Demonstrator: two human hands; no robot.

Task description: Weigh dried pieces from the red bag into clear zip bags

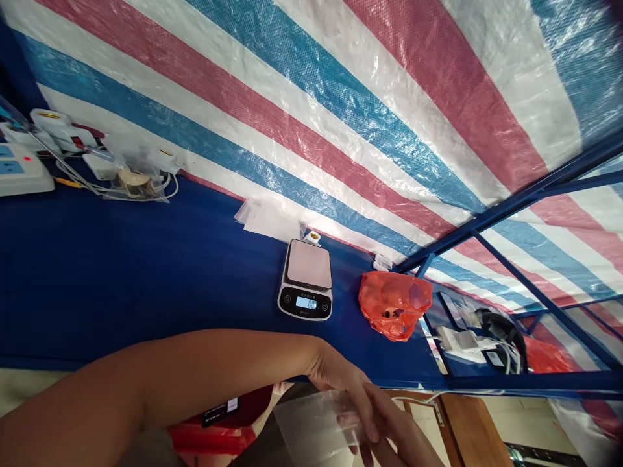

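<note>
A clear plastic bag (304,425) hangs below the table's front edge, low in the head view. My left hand (343,377) reaches across from the left, its fingers closed over the bag's right end. Against it lies my right hand (396,428), fingers overlapping the left ones at the same end of the bag; some of its fingertips show through the film. A digital kitchen scale (309,269) stands beyond my hands on the blue table (146,272), its display lit and its platform bare.
Right of the scale sits a crumpled red plastic bag (395,305). White sheets in clear film (272,217) lie behind the scale. Far left are a pale device (24,168), cables and a bagged brown item (134,183). A blue metal frame (474,224) rises at right before striped sheeting.
</note>
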